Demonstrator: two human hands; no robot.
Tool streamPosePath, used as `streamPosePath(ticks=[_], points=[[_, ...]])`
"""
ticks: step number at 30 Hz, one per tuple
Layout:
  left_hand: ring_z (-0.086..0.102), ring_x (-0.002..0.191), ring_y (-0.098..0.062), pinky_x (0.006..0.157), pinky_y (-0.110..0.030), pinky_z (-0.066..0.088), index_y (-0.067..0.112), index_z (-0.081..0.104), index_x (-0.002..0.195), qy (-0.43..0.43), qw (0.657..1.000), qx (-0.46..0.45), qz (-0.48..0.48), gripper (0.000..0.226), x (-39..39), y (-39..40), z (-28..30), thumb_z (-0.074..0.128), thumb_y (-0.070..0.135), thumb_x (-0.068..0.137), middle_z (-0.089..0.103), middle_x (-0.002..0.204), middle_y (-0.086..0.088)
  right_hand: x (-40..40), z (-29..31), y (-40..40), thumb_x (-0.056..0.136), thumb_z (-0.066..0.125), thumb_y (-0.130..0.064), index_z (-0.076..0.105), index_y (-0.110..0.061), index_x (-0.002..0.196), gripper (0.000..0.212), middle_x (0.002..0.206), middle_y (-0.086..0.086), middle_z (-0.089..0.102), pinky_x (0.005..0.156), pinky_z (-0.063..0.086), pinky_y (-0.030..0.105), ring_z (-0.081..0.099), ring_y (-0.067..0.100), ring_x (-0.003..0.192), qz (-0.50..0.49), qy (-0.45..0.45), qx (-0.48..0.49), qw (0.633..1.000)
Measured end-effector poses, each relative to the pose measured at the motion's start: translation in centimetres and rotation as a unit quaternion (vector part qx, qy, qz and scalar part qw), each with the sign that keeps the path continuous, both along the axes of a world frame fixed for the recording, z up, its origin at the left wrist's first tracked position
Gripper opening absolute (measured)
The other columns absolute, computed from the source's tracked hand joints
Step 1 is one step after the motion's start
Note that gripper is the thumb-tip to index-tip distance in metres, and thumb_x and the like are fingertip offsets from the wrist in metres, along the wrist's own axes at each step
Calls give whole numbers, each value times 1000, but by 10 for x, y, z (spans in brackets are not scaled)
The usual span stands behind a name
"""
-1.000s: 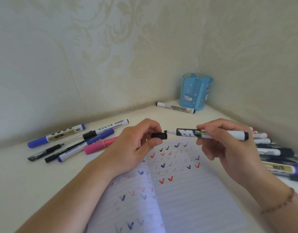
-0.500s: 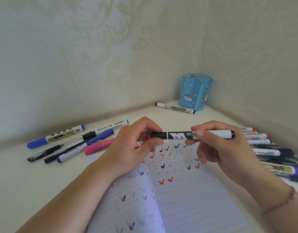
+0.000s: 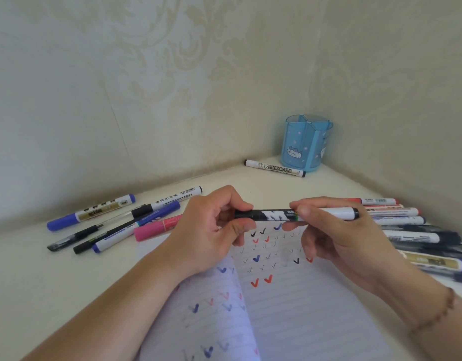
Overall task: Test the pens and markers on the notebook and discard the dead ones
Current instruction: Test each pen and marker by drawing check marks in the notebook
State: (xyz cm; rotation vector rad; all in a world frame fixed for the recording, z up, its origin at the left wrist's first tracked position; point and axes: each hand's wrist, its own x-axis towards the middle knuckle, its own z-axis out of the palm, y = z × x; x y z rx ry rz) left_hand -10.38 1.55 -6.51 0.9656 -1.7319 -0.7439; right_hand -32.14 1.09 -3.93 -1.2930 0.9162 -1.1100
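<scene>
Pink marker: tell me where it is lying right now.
In the head view the pink marker lies on the desk left of centre, just left of the left hand, beside the blue-capped marker and touching the notebook's top-left corner.
</scene>
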Motion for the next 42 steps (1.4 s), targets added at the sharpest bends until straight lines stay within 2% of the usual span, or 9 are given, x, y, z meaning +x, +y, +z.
streamPosePath(ticks=[7,10,14,18,23,29,35,39,42], points=[[66,59,-17,66,-40,58,23,58,87,-12,998,-34,49,14,2,-9,5,70,17,82,69,73,7,-11,10,-11,68,69,-29,76,-18,78,16,60,9,63,48,20,28,40,19,42,-40,13,-43,998],[66,66,-14,71,-44,56,30,60,88,-37,996,-45,74,15,9,-10,1,72,28,80,69,79,6,-22,4,-20,81,67,-11,76,-19,78,13,58,7,63,38,28,22,43,18,45,-96,46,-82,991],[56,89,-4,77,-22,53,47,53,112,-138,977,-76,143,43,18,-11,2,73,54,74,56,105,22,-24,-6,-29,88,66,-11,75,-27,86,19,57,-5,64,39,33,17,45,7,44,-134,154,-111,973],[46,115,-13,87,-14,42,29,32,134,-28,961,-174,211,56,24,-17,9,54,49,86,35,136,4,-12,-2,-40,84,72,-11,75,-33,84,22,65,-12,69,49,39,22,51,9,47,-162,174,-102,966],[45,101,-19,91,-38,41,17,31,128,108,914,-250,301,37,32,-20,13,36,32,95,39,123,-1,48,15,-58,83,72,-6,73,-20,92,16,67,-13,68,40,32,9,47,0,44,-61,135,-58,987],[43,95,-7,86,-19,36,10,33,129,121,909,-245,314,35,34,-25,9,33,26,99,41,116,10,114,-5,-82,83,73,-12,73,-22,91,13,83,-6,69,56,39,8,55,-10,56,39,179,-60,981],[43,94,3,81,-6,34,10,34,131,100,918,-223,312,39,34,-27,9,32,32,99,42,114,6,126,-23,-92,82,73,-24,73,-31,95,14,51,-35,54,56,32,16,47,-14,46,55,334,-143,930],[46,93,-9,79,-13,38,20,36,130,66,933,-192,297,36,35,-27,6,34,38,99,44,112,5,114,-19,-105,81,73,-32,71,-33,102,21,99,-22,67,72,36,18,48,-22,63,40,372,-172,912],[49,93,-18,82,-26,43,25,42,127,14,941,-182,286,31,35,-27,4,38,39,99,46,110,3,76,-9,-124,87,66,-33,69,-32,108,21,110,-14,64,83,43,26,59,2,96,-76,481,-180,855]])
